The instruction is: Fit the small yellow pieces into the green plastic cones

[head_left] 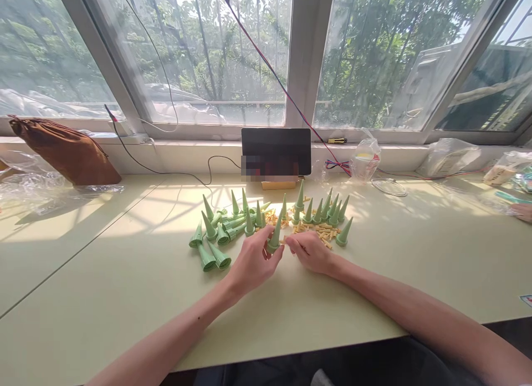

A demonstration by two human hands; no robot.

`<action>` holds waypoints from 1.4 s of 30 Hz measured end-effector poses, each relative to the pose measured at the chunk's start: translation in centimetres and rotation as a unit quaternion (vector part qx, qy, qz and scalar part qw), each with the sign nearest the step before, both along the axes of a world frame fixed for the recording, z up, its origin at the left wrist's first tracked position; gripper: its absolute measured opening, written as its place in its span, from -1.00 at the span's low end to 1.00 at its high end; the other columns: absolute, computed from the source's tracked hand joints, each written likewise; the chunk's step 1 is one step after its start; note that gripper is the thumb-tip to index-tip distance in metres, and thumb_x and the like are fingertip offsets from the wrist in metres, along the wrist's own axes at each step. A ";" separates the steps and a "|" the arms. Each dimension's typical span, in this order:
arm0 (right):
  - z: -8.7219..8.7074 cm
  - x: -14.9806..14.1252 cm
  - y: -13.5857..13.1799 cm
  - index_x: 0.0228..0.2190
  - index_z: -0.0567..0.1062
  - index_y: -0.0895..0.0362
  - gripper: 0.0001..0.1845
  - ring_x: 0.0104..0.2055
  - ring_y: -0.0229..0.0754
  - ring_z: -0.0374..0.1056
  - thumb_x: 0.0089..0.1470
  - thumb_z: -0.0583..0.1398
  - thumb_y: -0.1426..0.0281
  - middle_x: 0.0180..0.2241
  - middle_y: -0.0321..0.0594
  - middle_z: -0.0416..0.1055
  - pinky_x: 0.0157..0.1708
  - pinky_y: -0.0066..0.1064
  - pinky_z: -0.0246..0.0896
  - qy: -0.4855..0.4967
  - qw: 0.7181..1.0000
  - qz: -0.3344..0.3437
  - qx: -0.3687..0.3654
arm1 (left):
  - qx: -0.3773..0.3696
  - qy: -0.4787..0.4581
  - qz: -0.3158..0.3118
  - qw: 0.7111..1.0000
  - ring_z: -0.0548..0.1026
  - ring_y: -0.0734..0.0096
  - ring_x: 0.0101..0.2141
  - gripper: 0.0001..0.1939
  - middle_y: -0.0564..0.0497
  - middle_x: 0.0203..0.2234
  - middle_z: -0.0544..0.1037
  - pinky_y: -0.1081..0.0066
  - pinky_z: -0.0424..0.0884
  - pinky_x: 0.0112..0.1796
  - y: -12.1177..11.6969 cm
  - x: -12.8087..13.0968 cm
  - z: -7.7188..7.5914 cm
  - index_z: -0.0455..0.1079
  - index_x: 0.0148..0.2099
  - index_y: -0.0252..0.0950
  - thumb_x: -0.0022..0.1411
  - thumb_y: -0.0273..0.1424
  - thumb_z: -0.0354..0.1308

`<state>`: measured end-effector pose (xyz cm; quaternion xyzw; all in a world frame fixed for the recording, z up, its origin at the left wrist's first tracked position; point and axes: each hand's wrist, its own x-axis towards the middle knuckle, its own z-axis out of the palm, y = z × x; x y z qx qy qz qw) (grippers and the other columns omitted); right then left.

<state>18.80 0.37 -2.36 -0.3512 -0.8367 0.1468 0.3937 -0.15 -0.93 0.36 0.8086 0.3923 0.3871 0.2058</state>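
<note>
My left hand [255,258] grips a green plastic cone [276,235] by its collared base, the spike pointing up. Close to that base, my right hand [310,251] is closed in a pinch on a small tan peg [283,241], mostly covered by the fingers. More green cones [208,257] lie or stand in a cluster to the left of my hands. Several others [328,207] stand upright beyond the right hand. Loose tan pegs [325,231] are scattered between and beside the standing cones.
A dark tablet [276,150] leans on a small box [278,185] at the back of the table [124,297]. A brown drawstring bag [66,153] and clear plastic stand back left. A bagged cup [366,159] and cables lie back right. Another person's hand [522,211] shows at the right edge.
</note>
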 end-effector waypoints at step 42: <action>-0.3 0.0 0.2 -0.62 0.07 0.14 -0.55 -0.60 -0.39 -0.14 0.29 0.01 0.30 -0.66 -0.44 -0.08 -0.55 -0.49 -0.20 -0.002 1.000 0.008 -0.026 | -0.005 0.026 0.006 1.000 0.27 0.60 -0.59 -0.89 0.14 -0.51 0.31 0.54 0.26 -0.54 -0.1 0.1 -0.2 0.20 -0.28 -0.26 0.23 -0.40 0.11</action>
